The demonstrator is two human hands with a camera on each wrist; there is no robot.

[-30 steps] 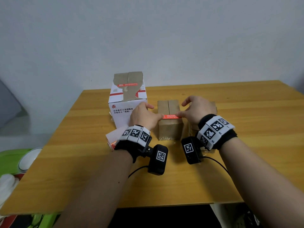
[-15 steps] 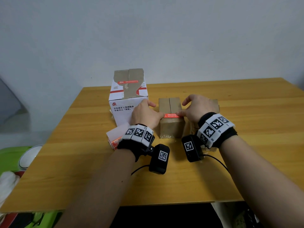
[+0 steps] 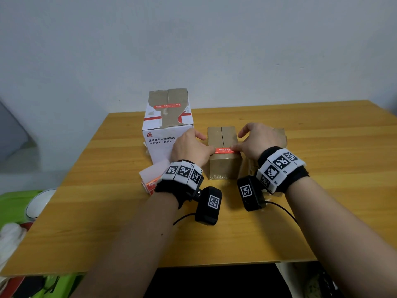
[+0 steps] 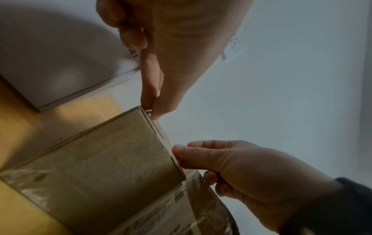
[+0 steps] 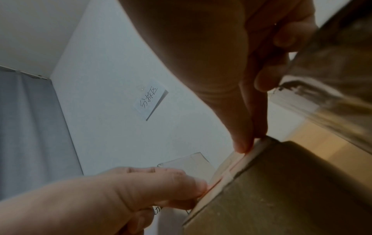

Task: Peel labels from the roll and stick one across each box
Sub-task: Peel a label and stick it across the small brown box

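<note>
Very little is shifting since a moment ago: both hands are staying planted on the small brown box (image 3: 223, 164) while the view is tipping a touch, so the desk (image 3: 322, 211) is sitting lower in the head view. The red label (image 3: 224, 150) is lying across the box top along its near edge, spanning the centre seam. The left hand (image 3: 190, 148) is pressing the label's left end, thumb tip flat on it and the other fingers (image 4: 132, 38) curling loosely at the box's left side, gripping nothing. The right hand (image 3: 258, 140) is pressing the right end with its thumb, the remaining fingers (image 5: 265, 82) bending down beside the box, closing on nothing. The box is standing mid-desk, towards the back edge. Just beside it on the left, the taller white box (image 3: 163, 138) is already wearing a red label on top. The label roll (image 3: 151, 179) is lying near the left wrist, in front of the white box.
</note>
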